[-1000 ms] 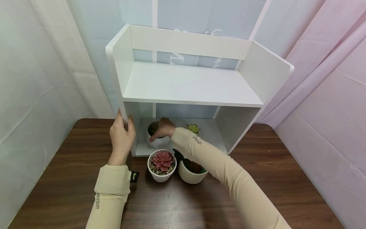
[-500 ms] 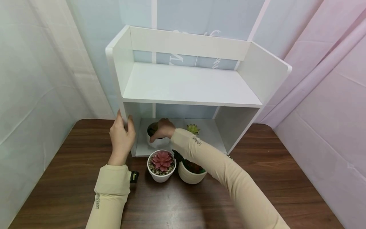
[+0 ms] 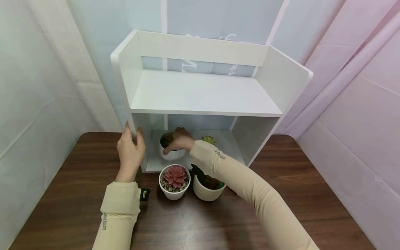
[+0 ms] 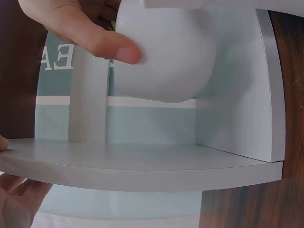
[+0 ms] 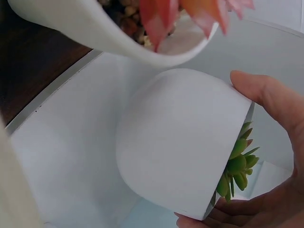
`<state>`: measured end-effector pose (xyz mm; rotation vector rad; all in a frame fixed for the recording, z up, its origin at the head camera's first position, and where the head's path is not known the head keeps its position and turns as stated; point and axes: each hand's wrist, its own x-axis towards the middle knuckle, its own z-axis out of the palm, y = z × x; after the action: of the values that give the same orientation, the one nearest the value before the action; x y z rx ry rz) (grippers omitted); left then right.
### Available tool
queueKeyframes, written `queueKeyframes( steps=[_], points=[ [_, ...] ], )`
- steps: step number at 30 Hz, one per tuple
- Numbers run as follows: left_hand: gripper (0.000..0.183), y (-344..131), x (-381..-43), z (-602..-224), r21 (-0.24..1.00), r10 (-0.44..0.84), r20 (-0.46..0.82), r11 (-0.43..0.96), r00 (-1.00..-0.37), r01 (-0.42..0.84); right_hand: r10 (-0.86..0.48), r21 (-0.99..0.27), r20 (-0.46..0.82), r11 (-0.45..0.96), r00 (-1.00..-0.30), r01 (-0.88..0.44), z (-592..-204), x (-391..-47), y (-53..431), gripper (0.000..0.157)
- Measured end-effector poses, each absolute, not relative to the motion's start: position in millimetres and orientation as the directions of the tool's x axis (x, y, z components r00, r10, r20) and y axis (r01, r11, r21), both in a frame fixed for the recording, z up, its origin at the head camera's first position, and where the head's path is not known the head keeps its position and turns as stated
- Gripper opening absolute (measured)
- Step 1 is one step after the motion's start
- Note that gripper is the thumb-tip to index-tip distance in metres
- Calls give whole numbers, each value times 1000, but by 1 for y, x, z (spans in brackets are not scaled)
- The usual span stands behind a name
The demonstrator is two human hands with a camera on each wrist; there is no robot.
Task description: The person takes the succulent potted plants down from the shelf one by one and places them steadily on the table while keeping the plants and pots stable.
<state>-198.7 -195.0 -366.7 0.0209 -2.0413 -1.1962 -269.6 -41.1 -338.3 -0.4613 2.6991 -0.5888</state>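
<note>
My right hand (image 3: pixel 180 140) grips the rim of a white pot (image 3: pixel 172 155) inside the lower left of a white shelf unit (image 3: pixel 206 92). Thumb and fingers sit on opposite sides of the rim in the right wrist view, around a green succulent (image 5: pixel 237 166). The pot is at the lower board; whether it fully rests there I cannot tell. With my left hand (image 3: pixel 130 152) I hold the front edge of the unit's left side panel (image 4: pixel 142 175), thumb inside and fingers outside.
In front of the unit, a white pot with a pink succulent (image 3: pixel 175 177) stands beside a ribbed cream pot (image 3: pixel 207 192), partly under my right sleeve. A yellow-green succulent (image 3: pixel 209 140) is on the lower board, its pot hidden. Brown wooden table (image 3: pixel 300 194) lies around.
The head view has shifted slightly, moving the scene a little left and down. Both hands and the white pot keep nearly the same places relative to the shelf unit.
</note>
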Motion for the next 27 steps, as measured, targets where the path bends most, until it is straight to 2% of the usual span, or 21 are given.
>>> queueKeyframes(
  steps=[27],
  points=[
    [35,-191,-194,-363,751,-383,602,569,-701,334,-463,-470,-140,809,-875,-353,-300,-241,-8,94]
  ],
)
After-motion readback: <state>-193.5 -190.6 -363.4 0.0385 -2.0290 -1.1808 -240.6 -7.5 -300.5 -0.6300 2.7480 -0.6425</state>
